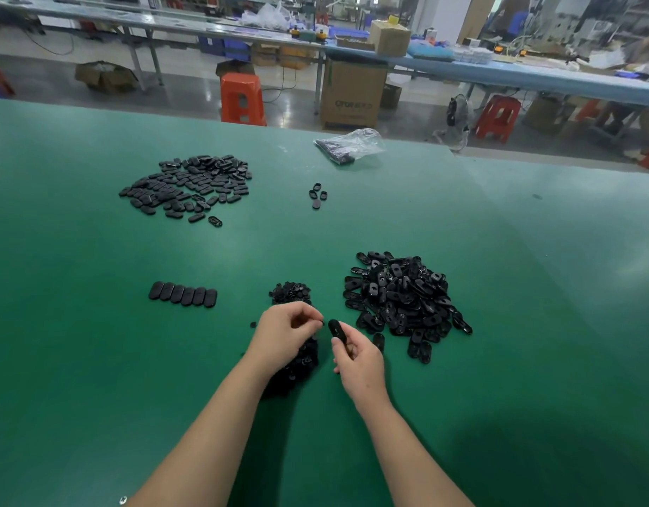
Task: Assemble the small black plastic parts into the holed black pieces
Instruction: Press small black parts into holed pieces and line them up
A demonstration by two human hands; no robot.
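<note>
While the right hand pinches a holed black piece upright above the green tabletop, the left hand sits just beside it, fingertips curled on something too small to tell. Pile of small black parts lies just behind both hands, pile of holed pieces to the right.

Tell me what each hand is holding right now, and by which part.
The right hand pinches an oval black piece by its lower end. The left hand pinches something tiny at its fingertips, too small to identify.
</note>
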